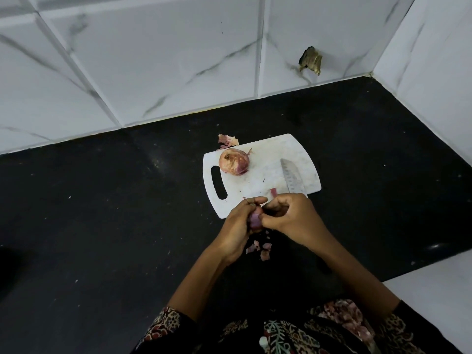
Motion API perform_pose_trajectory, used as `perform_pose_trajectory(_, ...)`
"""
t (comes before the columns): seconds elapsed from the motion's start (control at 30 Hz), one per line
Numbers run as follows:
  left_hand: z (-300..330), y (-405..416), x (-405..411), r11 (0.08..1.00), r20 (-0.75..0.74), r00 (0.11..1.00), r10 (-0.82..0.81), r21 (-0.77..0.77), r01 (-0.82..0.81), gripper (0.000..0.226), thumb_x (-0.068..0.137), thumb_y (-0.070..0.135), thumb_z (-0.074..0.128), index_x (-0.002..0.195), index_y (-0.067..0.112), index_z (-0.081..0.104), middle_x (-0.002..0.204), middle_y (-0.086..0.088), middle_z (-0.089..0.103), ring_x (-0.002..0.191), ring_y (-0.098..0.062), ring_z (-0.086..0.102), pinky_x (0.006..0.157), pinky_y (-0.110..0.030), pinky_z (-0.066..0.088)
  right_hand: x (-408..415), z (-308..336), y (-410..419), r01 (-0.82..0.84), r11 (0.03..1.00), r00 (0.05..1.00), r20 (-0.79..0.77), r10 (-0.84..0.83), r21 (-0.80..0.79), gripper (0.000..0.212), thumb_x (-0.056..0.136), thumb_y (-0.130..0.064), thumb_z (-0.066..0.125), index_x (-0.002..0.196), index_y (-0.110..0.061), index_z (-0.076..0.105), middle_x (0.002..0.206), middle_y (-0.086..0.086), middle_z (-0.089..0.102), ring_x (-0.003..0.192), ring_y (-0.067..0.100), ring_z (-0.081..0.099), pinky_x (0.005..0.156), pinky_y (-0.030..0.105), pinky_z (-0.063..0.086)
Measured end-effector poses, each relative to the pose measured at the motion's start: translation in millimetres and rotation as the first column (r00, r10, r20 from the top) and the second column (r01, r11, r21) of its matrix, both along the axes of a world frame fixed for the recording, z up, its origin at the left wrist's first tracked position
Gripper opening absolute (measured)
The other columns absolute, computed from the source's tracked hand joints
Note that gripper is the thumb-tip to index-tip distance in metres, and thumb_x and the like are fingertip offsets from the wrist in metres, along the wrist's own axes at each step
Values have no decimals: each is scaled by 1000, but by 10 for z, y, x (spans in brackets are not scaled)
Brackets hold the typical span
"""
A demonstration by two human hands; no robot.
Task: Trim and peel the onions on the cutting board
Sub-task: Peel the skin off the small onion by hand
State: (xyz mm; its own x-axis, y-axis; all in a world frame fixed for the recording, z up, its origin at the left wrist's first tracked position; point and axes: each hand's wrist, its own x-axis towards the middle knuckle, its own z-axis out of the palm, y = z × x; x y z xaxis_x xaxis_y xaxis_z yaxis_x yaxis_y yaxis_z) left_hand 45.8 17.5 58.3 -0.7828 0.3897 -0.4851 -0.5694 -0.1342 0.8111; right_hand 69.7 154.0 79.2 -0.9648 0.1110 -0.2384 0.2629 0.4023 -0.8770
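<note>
Counter: you are working over a black countertop (pixel 102 226) that fills the middle and lower frame, with white marble-look wall tiles (pixel 153 60) across the top.
Cutting board: the white cutting board (pixel 268 169) lies at frame centre, its handle slot (pixel 219 182) toward the left end.
Whole onion: an onion with its papery skin on (pixel 234 161) sits on the upper left part of the board, just right of the slot.
Loose skin, top: a scrap of peel (pixel 228 141) lies on the counter, touching the board's upper left edge.
Your left hand: your left hand (pixel 240 226) is just below the board's lower edge, fingers curled around a small purple onion (pixel 255 220), which is mostly hidden between your hands.
Your right hand: your right hand (pixel 291 215) meets the left one, fingers bent and thumb and fingertips pinching at the same small onion; whether you are gripping flesh or a strip of skin cannot be told.
Peel pile: purple peel bits (pixel 260 247) lie on the counter directly under your hands.
Cut piece: a small purple piece (pixel 273 192) rests on the board just above your right hand.
Knife: the knife (pixel 292 178) lies on the right part of the board, tip pointing up the frame; its handle is hidden behind your right hand.
Wall mark: a dark, ragged patch (pixel 310 60) shows on the tiles at upper right.
</note>
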Motion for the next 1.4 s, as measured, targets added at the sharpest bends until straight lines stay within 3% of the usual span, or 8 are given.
perform_pose_trajectory(0.17, -4, -40, -13, 999, -1, 1000, 26, 29, -26, 34, 102, 12, 28, 104, 13, 62, 102, -11, 64, 86, -15, 62, 70, -22, 52, 0, -23, 109, -18, 981, 1000, 11, 20, -195, 15, 78, -9, 75, 91, -2, 73, 84, 11, 74, 79, 21, 72, 74, 33, 58)
perform_pose_trajectory(0.47, -22, -16, -17, 1000, -21, 1000, 20, -14, -20, 34, 99, 10, 28, 107, 14, 61, 93, -15, 50, 85, -23, 49, 74, -29, 44, 6, -7, 52, -48, 999, 999, -6, 48, -17, 18, 70, -19, 80, 85, -13, 74, 79, -4, 74, 76, 7, 70, 78, 34, 58)
perform_pose_trajectory(0.67, -2, 14, 9, 1000, -36, 999, -4, -21, 3, 32, 99, 8, 29, 103, 13, 61, 89, -7, 61, 68, -11, 59, 56, -20, 48, 16, -10, 51, 36, 999, 997, -67, -34, 29, 4, 73, -7, 73, 72, -11, 73, 66, 0, 71, 64, 10, 67, 67, 33, 55)
perform_pose_trajectory(0.87, -26, 0, -15, 998, -40, 999, 10, -64, -13, 34, 100, 9, 27, 107, 13, 60, 89, -14, 44, 81, -25, 41, 61, -21, 44, 48, 23, 31, -60, 996, 998, -23, 61, 62, 20, 68, -30, 80, 84, -19, 75, 78, -8, 74, 76, 2, 69, 78, 35, 57)
perform_pose_trajectory(1.17, 26, -13, 10, 993, -73, 995, -69, -99, 61, 31, 98, 5, 31, 103, 13, 60, 93, -6, 61, 64, -4, 56, 51, -14, 43, 41, 72, 27, -110, 987, 994, 23, 108, 115, 49, 50, -62, 66, 74, -20, 74, 68, -10, 72, 81, 2, 68, 77, 44, 56)
perform_pose_trajectory(1.23, 9, -17, 10, 993, -69, 996, -64, -99, 56, 31, 98, 5, 31, 102, 13, 61, 96, -6, 61, 71, -8, 57, 55, -15, 45, 35, 29, 26, -102, 986, 995, 21, 100, 135, 39, 53, -57, 69, 72, -22, 73, 69, -11, 72, 90, 7, 68, 79, 47, 54)
perform_pose_trajectory(1.33, 0, -5, 23, 994, -64, 996, -60, -95, 54, 32, 98, 5, 31, 101, 13, 61, 99, -8, 63, 81, -13, 58, 66, -21, 49, 26, -38, 40, -46, 984, 997, -54, 57, 173, 7, 66, -26, 73, 63, -21, 70, 62, -9, 69, 71, 5, 66, 72, 47, 55)
perform_pose_trajectory(1.4, 8, 6, 25, 993, -63, 997, -49, -107, 42, 32, 99, 6, 31, 100, 14, 62, 95, -7, 63, 75, -11, 58, 61, -20, 48, 22, -53, 37, -38, 983, 995, -86, 55, 182, 6, 70, -19, 72, 65, -19, 71, 62, -8, 69, 65, 7, 65, 69, 44, 56)
